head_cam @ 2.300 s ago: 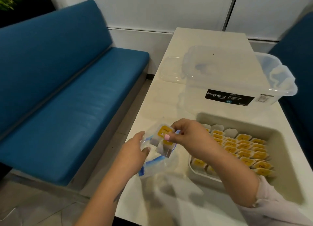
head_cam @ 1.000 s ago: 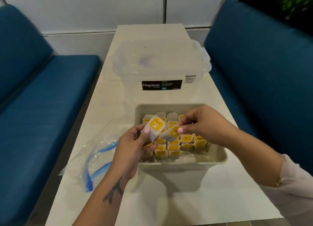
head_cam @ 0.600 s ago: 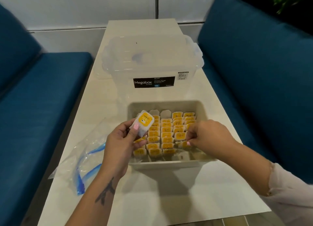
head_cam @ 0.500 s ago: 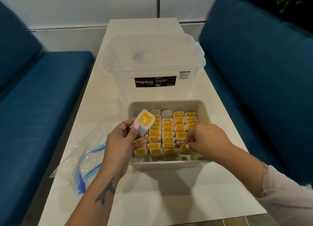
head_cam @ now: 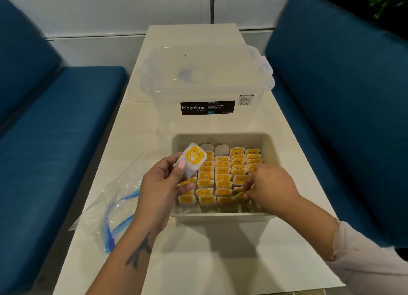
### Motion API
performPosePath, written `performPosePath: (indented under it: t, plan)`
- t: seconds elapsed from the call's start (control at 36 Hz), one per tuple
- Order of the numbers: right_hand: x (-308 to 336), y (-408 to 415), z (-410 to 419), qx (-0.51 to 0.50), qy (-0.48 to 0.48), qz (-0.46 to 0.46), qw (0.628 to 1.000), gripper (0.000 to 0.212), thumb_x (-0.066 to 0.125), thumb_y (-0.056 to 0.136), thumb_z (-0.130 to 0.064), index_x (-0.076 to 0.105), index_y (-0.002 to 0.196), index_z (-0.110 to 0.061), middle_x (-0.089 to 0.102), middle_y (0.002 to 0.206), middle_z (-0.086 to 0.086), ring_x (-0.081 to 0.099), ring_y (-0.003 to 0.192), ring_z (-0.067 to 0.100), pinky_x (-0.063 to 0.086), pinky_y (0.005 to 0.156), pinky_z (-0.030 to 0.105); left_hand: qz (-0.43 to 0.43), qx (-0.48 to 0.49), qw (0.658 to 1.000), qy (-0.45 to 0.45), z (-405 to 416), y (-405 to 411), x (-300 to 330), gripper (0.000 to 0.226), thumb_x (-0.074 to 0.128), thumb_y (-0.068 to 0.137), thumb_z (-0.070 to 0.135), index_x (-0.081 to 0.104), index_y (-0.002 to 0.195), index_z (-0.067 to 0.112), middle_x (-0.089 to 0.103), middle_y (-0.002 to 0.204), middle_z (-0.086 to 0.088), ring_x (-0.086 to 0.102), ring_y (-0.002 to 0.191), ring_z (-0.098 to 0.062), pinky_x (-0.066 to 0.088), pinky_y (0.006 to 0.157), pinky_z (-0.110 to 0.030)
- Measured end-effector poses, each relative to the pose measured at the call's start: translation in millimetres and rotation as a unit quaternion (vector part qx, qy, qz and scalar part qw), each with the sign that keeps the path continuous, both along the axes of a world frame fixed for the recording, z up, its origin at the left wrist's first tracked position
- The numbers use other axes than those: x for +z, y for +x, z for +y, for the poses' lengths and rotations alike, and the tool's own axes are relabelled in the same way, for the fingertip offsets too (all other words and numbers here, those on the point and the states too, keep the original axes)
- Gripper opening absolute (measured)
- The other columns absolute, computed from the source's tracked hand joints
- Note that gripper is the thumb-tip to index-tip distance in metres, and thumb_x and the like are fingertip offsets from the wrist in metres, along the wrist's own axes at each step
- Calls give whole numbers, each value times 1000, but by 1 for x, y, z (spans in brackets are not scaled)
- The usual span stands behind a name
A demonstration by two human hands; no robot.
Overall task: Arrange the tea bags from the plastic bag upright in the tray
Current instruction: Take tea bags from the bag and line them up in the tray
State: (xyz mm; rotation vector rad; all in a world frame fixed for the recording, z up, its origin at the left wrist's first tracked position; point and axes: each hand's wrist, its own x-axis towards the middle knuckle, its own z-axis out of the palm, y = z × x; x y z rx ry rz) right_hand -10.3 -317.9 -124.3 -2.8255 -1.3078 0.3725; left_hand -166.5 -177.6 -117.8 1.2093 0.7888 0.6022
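The head-worn camera looks forward and steeply down, close over the table point(head_cam: 220, 261) between two benches.

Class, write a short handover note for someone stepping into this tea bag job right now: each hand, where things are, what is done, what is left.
Left hand: holds one tea bag above the tray's left side.
Right hand: down in the tray, fingers at the near-right end of the rows, setting a bag in.
Plastic bag: lies flat on the table, left of the tray; looks empty.
Done: rows of tea bags stand upright.
Left: finish the near-right spot, then place the held bag.
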Motion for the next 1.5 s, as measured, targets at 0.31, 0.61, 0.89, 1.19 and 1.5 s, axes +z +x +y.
performPosePath:
  t: [0.31,0.61,0.89,1.19,1.5]
  plan:
    - [7,6,-1,-10,29,24,999,20,74,78,-40,71,96,-33,62,102,-9,47,83,11,40,70,22,27,11,999,18,2,3,0,18,59,86,23,65,103,26,71,104,-1,70,93,-20,59,63,-25]
    - [47,20,3,-66,240,244,937,14,65,86,-37,67,100,-33,62,88,-16,56,76,0,42,63,18,23,-39,998,43,-4,18,7,13,62,87,17,67,96,25,74,91,3,70,85,-14,56,62,-24]
    - [67,15,1,-72,293,317,899,6,75,80,-23,71,79,-28,71,76,-7,67,71,4,54,69,21,2,-99,993,66,-30,39,10,17,68,83,9,70,92,24,71,82,9,70,81,-12,57,62,-25]
    - [72,24,-30,-49,129,152,979,7,68,87,-23,70,88,-30,66,84,-12,56,77,4,39,62,15,111,-35,947,299,-21,25,5,42,70,83,14,57,115,39,64,105,22,59,100,6,42,78,-4]
    - [35,20,-35,9,-44,-16,999,16,59,91,-37,68,105,-38,51,91,-3,42,86,17,33,69,21,166,-17,929,331,-16,13,-8,30,60,90,11,62,114,30,63,118,10,58,108,-8,47,82,-16]
